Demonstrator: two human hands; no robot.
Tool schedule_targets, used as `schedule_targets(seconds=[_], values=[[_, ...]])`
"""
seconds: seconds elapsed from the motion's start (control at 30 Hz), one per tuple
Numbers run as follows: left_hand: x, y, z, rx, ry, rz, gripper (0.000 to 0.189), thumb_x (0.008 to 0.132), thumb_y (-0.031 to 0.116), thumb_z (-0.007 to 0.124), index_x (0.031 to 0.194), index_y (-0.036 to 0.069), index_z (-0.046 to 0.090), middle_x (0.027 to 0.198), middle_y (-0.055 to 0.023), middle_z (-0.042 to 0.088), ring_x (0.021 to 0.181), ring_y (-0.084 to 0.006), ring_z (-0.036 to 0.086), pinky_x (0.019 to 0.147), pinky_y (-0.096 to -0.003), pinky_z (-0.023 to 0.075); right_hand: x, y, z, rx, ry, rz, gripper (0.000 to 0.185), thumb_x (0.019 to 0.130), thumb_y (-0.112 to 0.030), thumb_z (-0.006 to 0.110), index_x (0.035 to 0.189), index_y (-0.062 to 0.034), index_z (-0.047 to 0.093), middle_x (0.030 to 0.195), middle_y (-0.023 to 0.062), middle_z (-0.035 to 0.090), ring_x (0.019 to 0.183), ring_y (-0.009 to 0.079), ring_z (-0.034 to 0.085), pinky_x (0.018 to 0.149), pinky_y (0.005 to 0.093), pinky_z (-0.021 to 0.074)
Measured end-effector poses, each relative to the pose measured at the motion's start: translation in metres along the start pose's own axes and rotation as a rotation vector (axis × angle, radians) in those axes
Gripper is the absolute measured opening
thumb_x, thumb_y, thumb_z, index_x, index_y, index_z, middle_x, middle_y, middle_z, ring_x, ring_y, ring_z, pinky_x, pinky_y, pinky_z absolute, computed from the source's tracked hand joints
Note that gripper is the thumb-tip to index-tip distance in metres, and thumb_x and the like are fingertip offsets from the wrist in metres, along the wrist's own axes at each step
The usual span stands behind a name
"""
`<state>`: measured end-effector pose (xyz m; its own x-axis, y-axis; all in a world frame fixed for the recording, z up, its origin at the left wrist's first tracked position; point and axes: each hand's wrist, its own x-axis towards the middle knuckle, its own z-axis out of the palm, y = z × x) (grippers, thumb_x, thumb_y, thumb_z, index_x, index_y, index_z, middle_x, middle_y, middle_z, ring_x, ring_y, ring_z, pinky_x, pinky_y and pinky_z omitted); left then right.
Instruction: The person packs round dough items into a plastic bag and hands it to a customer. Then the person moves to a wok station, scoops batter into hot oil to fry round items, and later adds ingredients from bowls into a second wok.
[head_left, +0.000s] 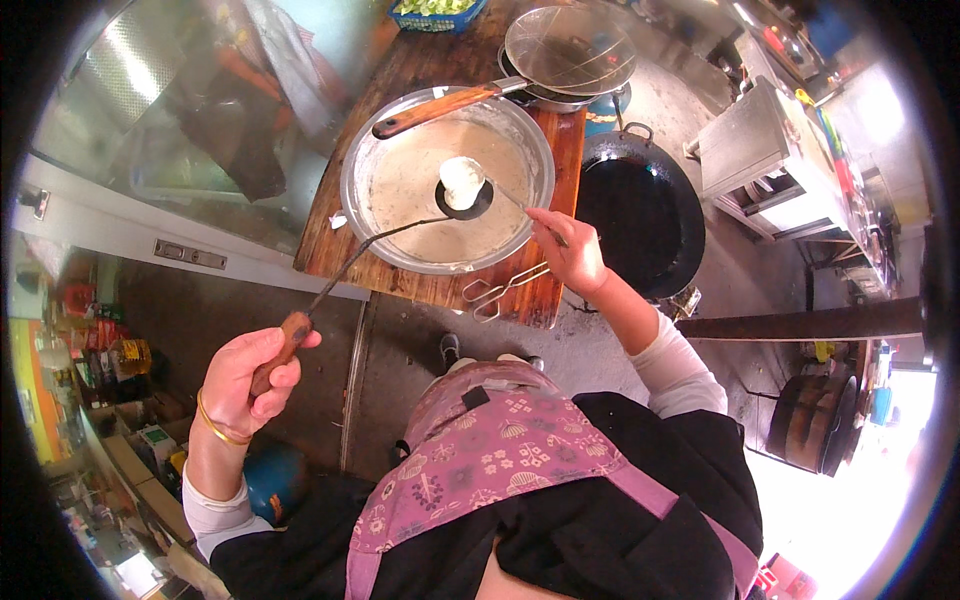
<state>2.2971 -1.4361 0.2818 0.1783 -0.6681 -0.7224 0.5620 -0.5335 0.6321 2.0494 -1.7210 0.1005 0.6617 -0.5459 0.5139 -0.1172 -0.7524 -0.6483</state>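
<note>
My left hand (251, 375) grips the wooden handle of a long iron ladle (341, 274). The ladle's shallow dark cup (481, 210) hangs over a large metal basin (545, 199) of pale, thick batter (405, 232). White batter (462, 174) sits at the cup, partly covering it. Between the fingers of my right hand (570, 249) is a thin metal utensil (510, 196), probably a spoon, which reaches to that batter; its far end is hidden. Wire tongs (499, 291) lie on the wooden table (442, 289), just below my right hand.
A wire-mesh skimmer (574, 49) rests on a metal pot, its wooden handle (435, 112) crossing the basin. Right of the table is a large black wok (630, 217). A blue basket (431, 21) holds chopped greens. A glass-paned door (187, 255) stands at left.
</note>
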Motion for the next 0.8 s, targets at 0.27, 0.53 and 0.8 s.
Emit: schedule_targets(seconds=[0.27,0.53,0.8], values=[[0.0003,0.0026,0.0016,0.006,-0.003,-0.01,0.034,0.089,0.023,0.041,0.107,-0.005,0.049,0.057,-0.0013,0.044,0.035,-0.0058,0.032,0.031,-0.016,0.0272,0.0011,-0.0017,0.0012,-0.034,-0.024,-0.138,0.02,0.076,0.003,0.055,0.096,0.0019,0.056,0.074,0.0161,0.06,0.064,0.027,0.061,0.056,0.0294,0.0477],[-0.0038,0.0018,0.0025,0.047,0.0,0.018,0.034,0.089,0.023,0.042,0.108,-0.005,0.049,0.058,-0.0013,0.044,0.035,-0.0054,0.032,0.031,-0.0161,0.0263,0.0057,-0.0042,0.0041,-0.071,0.007,-0.157,0.019,0.075,0.004,0.054,0.094,0.0013,0.056,0.075,0.0169,0.06,0.064,0.0295,0.06,0.055,0.0309,0.0483],[-0.0032,-0.0013,-0.0015,0.011,0.006,0.012,0.034,0.088,0.022,0.043,0.108,-0.004,0.049,0.058,-0.0015,0.045,0.036,-0.0055,0.032,0.031,-0.0161,0.0263,0.0061,-0.0066,0.0038,-0.093,-0.04,-0.231,0.028,0.071,0.006,0.052,0.098,0.0005,0.054,0.072,0.0162,0.058,0.06,0.0305,0.059,0.051,0.0337,0.0469]])
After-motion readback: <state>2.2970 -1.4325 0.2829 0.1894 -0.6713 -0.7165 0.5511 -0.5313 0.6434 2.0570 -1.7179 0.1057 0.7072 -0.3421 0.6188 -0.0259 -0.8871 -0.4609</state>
